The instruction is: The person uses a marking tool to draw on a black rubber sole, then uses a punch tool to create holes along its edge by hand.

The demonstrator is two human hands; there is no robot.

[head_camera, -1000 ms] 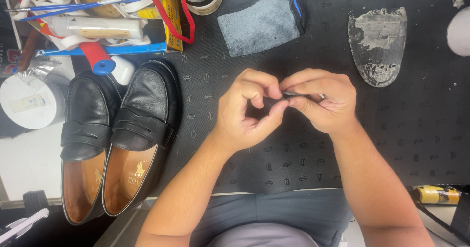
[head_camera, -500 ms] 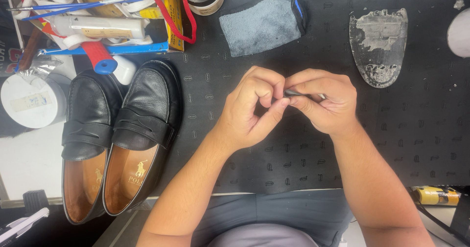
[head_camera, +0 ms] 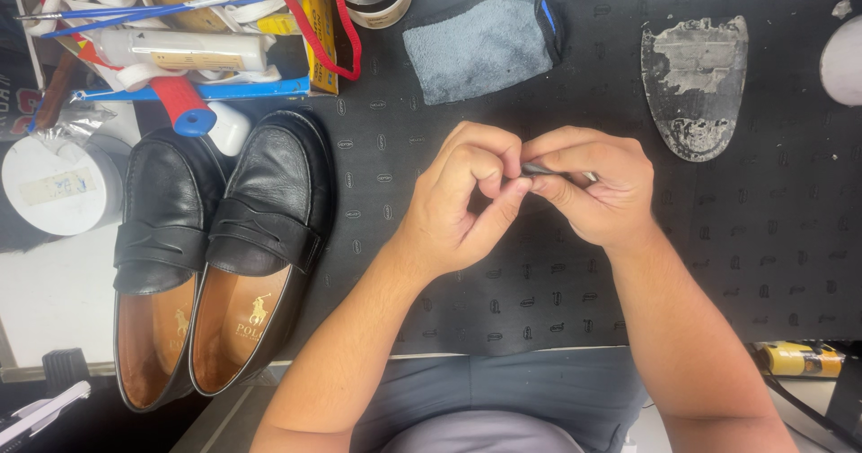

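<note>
Dark, thin metal tool [head_camera: 552, 172] sits pinched between my left hand [head_camera: 462, 203] and right hand [head_camera: 597, 188], fingers shut tight on it, over the middle of the black counter [head_camera: 718, 255]. Nothing has moved; I'm still fiddling.

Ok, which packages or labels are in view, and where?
White tube, top left in the clutter, lying flat, tan label.
White round tub, left of the black loafers, pale label on its lid.
Yellow box, top, standing on edge.
Yellow cylinder, bottom right, lying flat.
</note>
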